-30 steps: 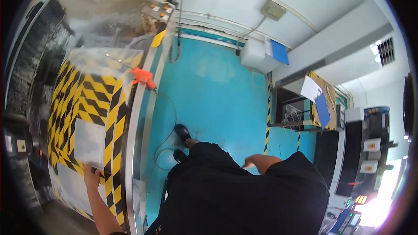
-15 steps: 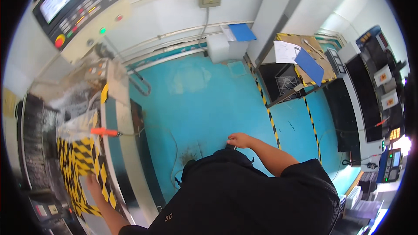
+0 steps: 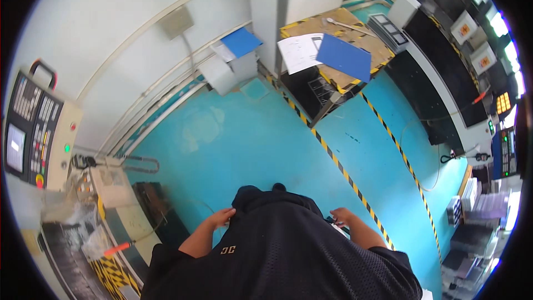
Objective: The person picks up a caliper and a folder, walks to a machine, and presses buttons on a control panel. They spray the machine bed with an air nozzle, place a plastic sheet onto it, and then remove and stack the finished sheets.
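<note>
My left hand (image 3: 223, 217) hangs beside the front of my black shirt (image 3: 272, 244), its fingers loosely stretched and nothing visible in them. At my other side, my right hand (image 3: 341, 216) has its fingers bent near my waist. A small dark and white thing shows just under those fingers, partly hidden by the hand and shirt, too small to name. At the lower left, the machine has yellow-and-black striped sheeting (image 3: 108, 275), with an orange-handled tool (image 3: 119, 248) on a cable lying above it.
A machine control panel (image 3: 36, 133) with lit buttons stands at the left. Ahead right is a wooden-topped table (image 3: 311, 24) bearing papers, a blue folder (image 3: 345, 58) and a wrench-like tool. Striped floor tape (image 3: 338, 166) crosses the turquoise floor. Another machine (image 3: 444, 61) lines the right.
My left hand has left the striped sheeting and come back to my side. My body and view have turned right, toward the table. My right hand stays near my waist.
</note>
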